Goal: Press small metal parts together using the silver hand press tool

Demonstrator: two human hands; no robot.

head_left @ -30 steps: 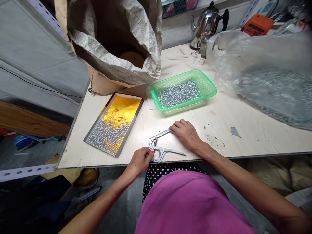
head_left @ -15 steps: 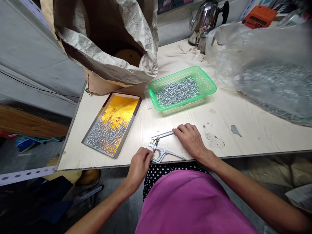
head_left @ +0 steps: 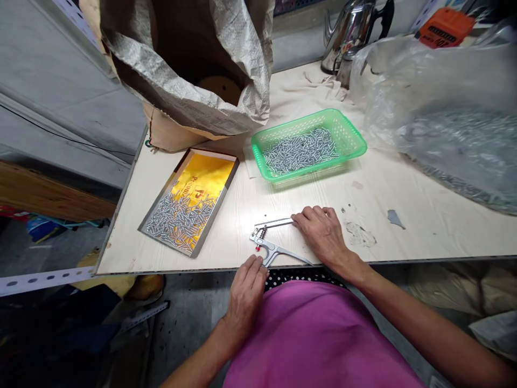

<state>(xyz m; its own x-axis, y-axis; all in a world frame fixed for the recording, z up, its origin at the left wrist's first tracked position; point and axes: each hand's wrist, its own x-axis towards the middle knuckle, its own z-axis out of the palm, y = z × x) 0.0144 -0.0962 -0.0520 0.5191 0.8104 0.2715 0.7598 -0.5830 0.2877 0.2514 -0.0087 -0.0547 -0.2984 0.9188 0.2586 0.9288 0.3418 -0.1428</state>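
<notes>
Grey hand pliers [head_left: 274, 250] with a coil spring and a red tip lie on the worktable [head_left: 283, 202] near its front edge. My right hand [head_left: 321, 231] has its fingers closed on the end of the upper handle. At the lower jaw is my left hand [head_left: 247, 285], its fingers together and the fingertips covering the jaw's left end; the thumb is hidden. Left of the tool, a shallow tray [head_left: 216, 215] holds many small metal pins [head_left: 177, 218] over a yellow lining. Behind the pliers, a green plastic basket [head_left: 311, 175] contains more such pins.
A large woven sack [head_left: 177, 94] stands open at the back left. On the right, a clear plastic bag [head_left: 456, 145] bulges with metal parts. A metal kettle [head_left: 349, 32] and an orange box [head_left: 446, 27] are at the back. Scraps dot the tabletop.
My left hand has moved from beside the red tip down to the end of the lower jaw. My right hand stays on the handle. The view has shifted slightly.
</notes>
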